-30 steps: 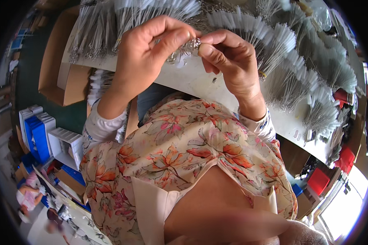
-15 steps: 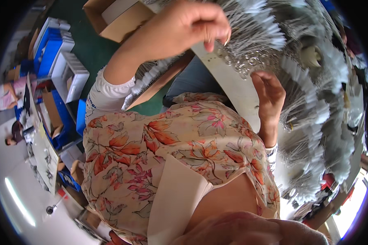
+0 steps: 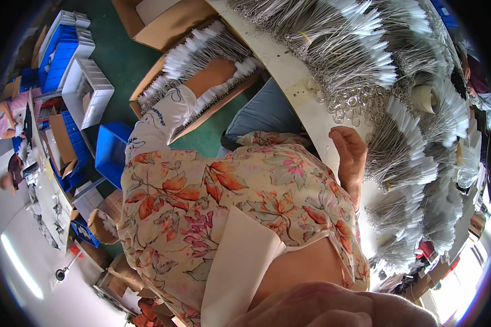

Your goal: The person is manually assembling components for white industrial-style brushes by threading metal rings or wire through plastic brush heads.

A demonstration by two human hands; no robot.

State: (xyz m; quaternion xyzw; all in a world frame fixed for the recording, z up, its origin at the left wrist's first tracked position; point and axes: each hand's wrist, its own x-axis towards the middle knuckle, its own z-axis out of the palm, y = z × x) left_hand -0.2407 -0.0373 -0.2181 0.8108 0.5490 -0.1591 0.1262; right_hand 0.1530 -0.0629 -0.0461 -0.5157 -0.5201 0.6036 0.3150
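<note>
My left hand (image 3: 222,69) reaches into a long cardboard box (image 3: 142,90) at the upper left, its fingers hidden among the contents. Rows of thin wire brushes with white bristle heads (image 3: 193,52) fill that box on both sides of my forearm. By the edge of the pale worktable (image 3: 313,122), my right hand (image 3: 350,152) is raised, fingers loosely bent and thumb apart, with nothing visible in it. Just beyond it lie several metal rings (image 3: 346,106). Large bundles of similar brushes (image 3: 343,60) are heaped on the table behind the rings.
Another cardboard box (image 3: 172,27) stands open at the top. A roll of tape (image 3: 423,98) lies among the bundles. To the left are a blue bin (image 3: 113,155), a white crate (image 3: 90,90) and other people. My leg (image 3: 264,111) is between box and table.
My left hand has gone from over the rings at the table edge to the left, down into the box. My right hand has dropped slightly toward me, its fingers more bent.
</note>
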